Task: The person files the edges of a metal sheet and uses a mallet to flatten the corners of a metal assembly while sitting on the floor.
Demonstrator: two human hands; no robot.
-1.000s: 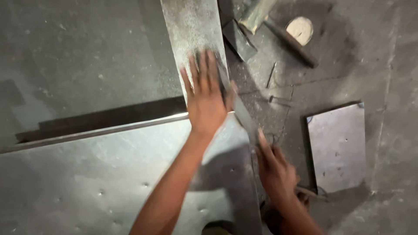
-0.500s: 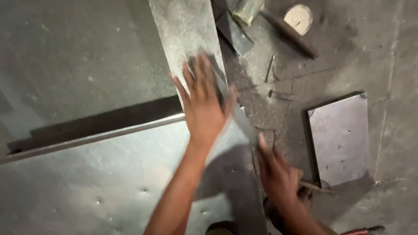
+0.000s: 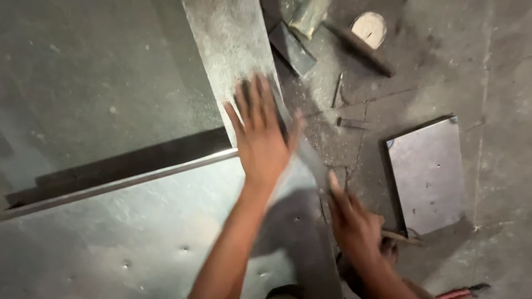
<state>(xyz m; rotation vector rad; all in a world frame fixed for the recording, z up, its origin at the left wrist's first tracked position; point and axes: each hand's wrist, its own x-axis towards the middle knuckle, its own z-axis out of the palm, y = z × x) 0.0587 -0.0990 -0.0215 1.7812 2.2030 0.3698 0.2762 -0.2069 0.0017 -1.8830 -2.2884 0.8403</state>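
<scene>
My left hand [image 3: 260, 138] lies flat, fingers spread, on a long grey metal strip [image 3: 230, 55] that runs up the middle of the view. My right hand [image 3: 354, 227] is lower right, closed around the near end of a long flat blade-like tool [image 3: 310, 158]. The tool lies along the strip's right edge and passes under my left fingertips. Motion blur hides what kind of tool it is. A large shiny metal sheet [image 3: 111, 238] fills the lower left, with a thin raised edge [image 3: 122, 182] crossing below my left hand.
A small rectangular metal plate [image 3: 426, 174] lies on the cracked concrete floor at right. A pale round disc [image 3: 369, 27], a dark bar [image 3: 360, 47] and a dark metal offcut [image 3: 291, 47] sit at the top. A red-handled tool [image 3: 460, 292] shows at the bottom right.
My left hand has slid slightly down and left on the strip and is blurred. My right hand and the tool have barely shifted along the edge.
</scene>
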